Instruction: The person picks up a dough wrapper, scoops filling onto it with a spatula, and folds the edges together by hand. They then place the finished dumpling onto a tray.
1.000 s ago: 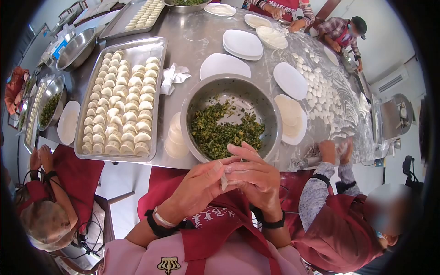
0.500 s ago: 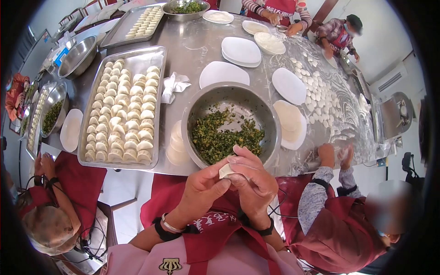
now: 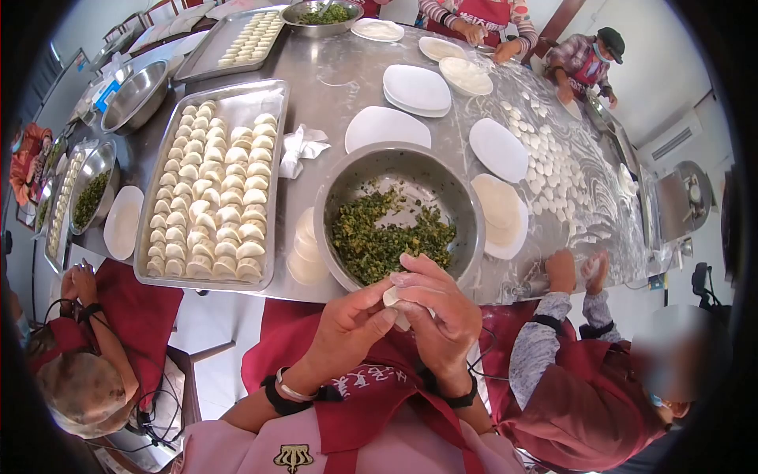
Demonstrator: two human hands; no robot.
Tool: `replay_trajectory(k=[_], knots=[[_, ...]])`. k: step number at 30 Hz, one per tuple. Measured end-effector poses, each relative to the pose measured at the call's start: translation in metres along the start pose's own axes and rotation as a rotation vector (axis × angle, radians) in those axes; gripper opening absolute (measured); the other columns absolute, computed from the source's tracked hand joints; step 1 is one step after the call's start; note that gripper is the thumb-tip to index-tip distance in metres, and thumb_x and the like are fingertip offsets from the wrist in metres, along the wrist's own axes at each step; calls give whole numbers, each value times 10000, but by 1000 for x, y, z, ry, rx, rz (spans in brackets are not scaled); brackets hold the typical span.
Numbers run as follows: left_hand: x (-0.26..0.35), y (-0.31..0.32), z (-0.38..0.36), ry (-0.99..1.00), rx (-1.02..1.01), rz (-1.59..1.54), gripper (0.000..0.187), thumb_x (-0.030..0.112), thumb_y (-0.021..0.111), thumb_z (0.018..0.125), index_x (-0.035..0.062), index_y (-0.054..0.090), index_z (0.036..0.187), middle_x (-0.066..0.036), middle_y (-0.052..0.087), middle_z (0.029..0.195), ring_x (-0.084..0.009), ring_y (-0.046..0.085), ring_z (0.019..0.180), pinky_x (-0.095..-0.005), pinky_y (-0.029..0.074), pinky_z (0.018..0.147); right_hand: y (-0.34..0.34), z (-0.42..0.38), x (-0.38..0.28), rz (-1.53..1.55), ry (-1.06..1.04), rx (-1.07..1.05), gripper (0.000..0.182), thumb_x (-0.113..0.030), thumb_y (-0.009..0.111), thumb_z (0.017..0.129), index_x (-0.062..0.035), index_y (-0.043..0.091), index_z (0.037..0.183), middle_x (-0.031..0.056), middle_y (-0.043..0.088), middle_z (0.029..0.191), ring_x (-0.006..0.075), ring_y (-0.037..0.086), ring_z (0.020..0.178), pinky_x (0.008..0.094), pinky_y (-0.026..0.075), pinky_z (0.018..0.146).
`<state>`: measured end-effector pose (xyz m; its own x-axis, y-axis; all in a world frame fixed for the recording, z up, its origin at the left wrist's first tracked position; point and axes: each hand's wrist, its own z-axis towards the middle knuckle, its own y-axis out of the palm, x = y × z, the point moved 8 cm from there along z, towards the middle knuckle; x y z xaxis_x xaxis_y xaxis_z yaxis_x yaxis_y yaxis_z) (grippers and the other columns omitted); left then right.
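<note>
Dumpling [image 3: 392,299]: a small pale lump of soft dough, smooth and matte, pinched between both hands just in front of the chest, at 6 o'clock of the steel bowl; mostly hidden by fingers, so its fold cannot be read.
Left hand [image 3: 353,324]: grip narrow, thumb and fingertips closed on the dumpling's left edge; a thin bangle and a dark band sit on the wrist.
Right hand [image 3: 442,308]: grip narrow, fingers curled over the top and right side of the dumpling; a dark band on the wrist.
Steel bowl [image 3: 466,207]: round, deep, shiny brushed metal, just beyond the hands at 12 o'clock; it holds chopped green filling [image 3: 387,233], coarse and moist, heaped in the near half.
Wrappers [image 3: 304,245]: thin round dough discs, stacked, touching the bowl at its 9 o'clock.
Tray [image 3: 278,126]: rectangular metal with a raised rim, at 10 o'clock of the hands; packed with neat rows of plump crescent dumplings.
White plates [image 3: 387,126]: flat, round, glossy, at 12 to 2 o'clock of the bowl.
Worktop [image 3: 347,79]: long stainless steel, floury on the right, where small dough rounds [image 3: 545,158] lie scattered.
Co-worker's hands [image 3: 576,268]: at 3 o'clock, at the worktop's edge, grey sleeves and a red apron.
</note>
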<state>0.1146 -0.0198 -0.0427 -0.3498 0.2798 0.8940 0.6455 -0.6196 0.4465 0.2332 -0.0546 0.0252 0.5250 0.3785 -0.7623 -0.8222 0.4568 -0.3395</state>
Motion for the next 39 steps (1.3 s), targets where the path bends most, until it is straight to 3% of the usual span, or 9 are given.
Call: replay_trajectory(k=[16,25,28,39], knots=[[-1,1,-1,-23,-6,92,436,32,530,1004,-23,465,1432,-63,651,1087,-94,626,901,-251,537,802,4,0,-4,-16,-67,-63,150,-3,741,796,-39,707,938,140,735,1004,349,692,1061,482,517,977],[3,0,-3,-39,-1,72,412,22,524,1018,-50,461,1419,-62,638,1144,-101,605,990,-269,510,874,4,2,-7,-23,-55,-78,173,2,740,788,-34,698,952,143,735,1016,365,686,1070,496,521,967],[-1,0,-2,-6,1,75,410,21,532,1000,-29,487,1404,-57,648,1063,-95,621,881,-247,538,780,5,1,-8,-6,-74,-94,193,12,736,783,-31,693,966,145,734,1023,371,684,1075,498,520,971],[9,1,-4,4,-23,186,254,22,561,992,-43,576,1237,-62,640,1035,-103,619,891,-254,532,795,8,0,-7,16,-63,-130,241,-1,757,755,-18,691,986,163,728,1053,377,669,1107,478,525,967]])
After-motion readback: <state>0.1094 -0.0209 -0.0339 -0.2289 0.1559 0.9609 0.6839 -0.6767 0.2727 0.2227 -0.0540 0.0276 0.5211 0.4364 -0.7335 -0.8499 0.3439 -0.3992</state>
